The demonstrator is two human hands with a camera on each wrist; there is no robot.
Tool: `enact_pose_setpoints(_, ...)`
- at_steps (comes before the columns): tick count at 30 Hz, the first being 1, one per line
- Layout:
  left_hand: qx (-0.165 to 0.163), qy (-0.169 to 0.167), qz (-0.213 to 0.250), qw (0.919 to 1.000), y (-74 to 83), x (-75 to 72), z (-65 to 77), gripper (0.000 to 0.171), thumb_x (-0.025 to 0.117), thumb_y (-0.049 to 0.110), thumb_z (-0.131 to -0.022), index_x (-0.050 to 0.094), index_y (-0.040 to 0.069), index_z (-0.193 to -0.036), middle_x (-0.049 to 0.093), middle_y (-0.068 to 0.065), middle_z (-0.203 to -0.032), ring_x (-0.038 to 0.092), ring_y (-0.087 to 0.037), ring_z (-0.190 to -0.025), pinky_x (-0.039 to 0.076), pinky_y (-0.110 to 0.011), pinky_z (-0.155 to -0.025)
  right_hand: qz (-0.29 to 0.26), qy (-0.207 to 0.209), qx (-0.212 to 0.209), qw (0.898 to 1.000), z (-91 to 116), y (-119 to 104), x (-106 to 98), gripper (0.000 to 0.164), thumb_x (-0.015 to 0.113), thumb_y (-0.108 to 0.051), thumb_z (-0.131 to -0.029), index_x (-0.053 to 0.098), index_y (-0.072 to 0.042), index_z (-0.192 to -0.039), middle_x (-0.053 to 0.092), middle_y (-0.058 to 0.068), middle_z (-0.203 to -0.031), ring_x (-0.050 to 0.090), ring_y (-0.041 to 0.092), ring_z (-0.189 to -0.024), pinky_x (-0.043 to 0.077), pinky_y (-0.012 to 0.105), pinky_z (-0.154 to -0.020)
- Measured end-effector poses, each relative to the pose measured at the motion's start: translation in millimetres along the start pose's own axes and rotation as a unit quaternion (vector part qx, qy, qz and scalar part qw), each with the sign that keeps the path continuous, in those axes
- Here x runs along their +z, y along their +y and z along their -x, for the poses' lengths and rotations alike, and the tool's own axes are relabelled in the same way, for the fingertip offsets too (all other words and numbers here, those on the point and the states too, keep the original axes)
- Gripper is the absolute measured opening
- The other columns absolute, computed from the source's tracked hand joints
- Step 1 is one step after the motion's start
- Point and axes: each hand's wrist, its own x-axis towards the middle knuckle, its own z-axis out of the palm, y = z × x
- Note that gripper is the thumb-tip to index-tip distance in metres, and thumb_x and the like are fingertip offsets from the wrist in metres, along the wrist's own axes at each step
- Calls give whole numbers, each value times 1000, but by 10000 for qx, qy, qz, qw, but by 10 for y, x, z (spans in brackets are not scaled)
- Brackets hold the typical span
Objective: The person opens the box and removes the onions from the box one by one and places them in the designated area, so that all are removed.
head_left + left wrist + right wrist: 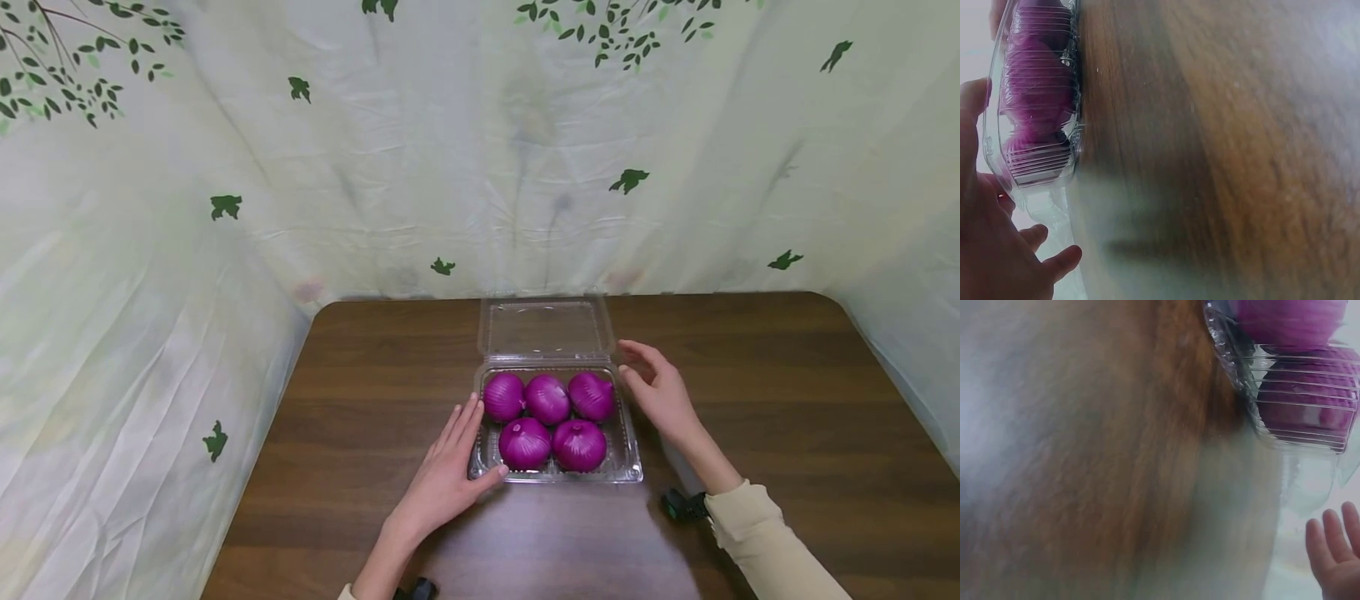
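A clear plastic clamshell container (624, 460) sits on the table with its lid (546, 329) folded back toward the curtain. Inside are several purple-red onions, three in the back row and two in front, including this front one (579, 445). My left hand (442, 481) rests along the container's left side, fingers extended, thumb at the front left corner. Beside the back right corner is my right hand (665, 398), its fingers loosely bent and holding nothing. In the right wrist view, its fingers (1335, 540) are spread and apart from the container wall (1254, 412).
The brown wooden table (360, 467) extends on both sides of the container. A pale curtain (420, 167) with green leaf prints hangs behind its far edge and around the sides. Dark wrist cameras, one here (681, 505), sit on both wrists.
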Motion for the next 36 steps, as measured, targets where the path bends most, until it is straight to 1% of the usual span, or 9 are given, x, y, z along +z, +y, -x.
enact_pose_setpoints(2,11,3,7,10000,-2,-3,0,95,63,60,-88,13,23,-160,2,12,-164,9,-25,-149,24,-61,-111,155,17,-256,9996,31,-30,0,40,59,-8,-98,54,-3,-137,57,18,-131,58,36,-114,47,42,-93)
enact_pose_setpoints(4,9,-1,25,10000,-3,-5,1,95,64,59,-88,13,23,-160,2,12,-164,9,-25,-149,24,-62,-110,350,0,-514,9981,61,-54,4,39,62,-5,-96,57,-4,-135,57,15,-131,61,34,-109,50,40,-88)
enact_pose_setpoints(6,0,-9,35,10000,-4,-8,4,95,64,58,-88,12,23,-160,2,13,-164,9,-24,-149,24,-62,-110,577,-57,-794,9952,86,-67,11,39,64,-3,-93,59,-5,-132,57,10,-132,61,29,-110,51,35,-87)
enact_pose_setpoints(9,-27,-34,75,10000,-5,-13,10,95,65,56,-88,12,23,-160,1,13,-164,9,-24,-149,23,-61,-111,866,-232,-1216,9885,117,-66,31,40,68,-2,-91,62,-6,-130,57,5,-133,57,25,-116,48,30,-91)
enact_pose_setpoints(12,-30,-55,106,9999,-10,-18,13,95,65,56,-88,12,23,-160,1,13,-164,8,-24,-149,23,-60,-112,1037,-534,-1456,9824,136,-63,43,42,70,-5,-90,62,-9,-131,55,3,-136,51,23,-125,43,38,-100)
enact_pose_setpoints(17,-45,-56,125,9999,-18,-24,19,96,66,55,-88,12,23,-160,2,12,-164,9,-25,-149,23,-60,-111,1117,-1138,-1531,9753,157,-78,33,46,72,-12,-90,60,-14,-134,51,3,-141,46,27,-131,40,56,-102)
enact_pose_setpoints(23,-89,-77,175,9998,0,-37,12,95,66,55,-88,11,24,-160,2,14,-164,9,-24,-149,23,-63,-110,1173,-1780,-1647,9630,122,-57,-6,56,73,-11,-88,54,-16,-141,49,5,-145,43,29,-133,38,59,-103)
enact_pose_setpoints(28,-85,-101,187,9997,9,-39,0,95,65,56,-88,11,25,-160,1,15,-164,9,-24,-149,23,-63,-110,1286,-2238,-1438,9554,84,-72,-43,64,74,-11,-86,50,-19,-145,45,2,-148,39,29,-135,38,59,-102)
enact_pose_setpoints(36,-35,-78,172,9998,7,-21,-7,95,66,55,-88,12,24,-160,2,14,-164,10,-24,-149,24,-63,-110,1530,-2615,-1280,9444,25,-104,-66,74,78,-8,-80,48,-19,-147,43,4,-150,40,31,-134,40,56,-101)
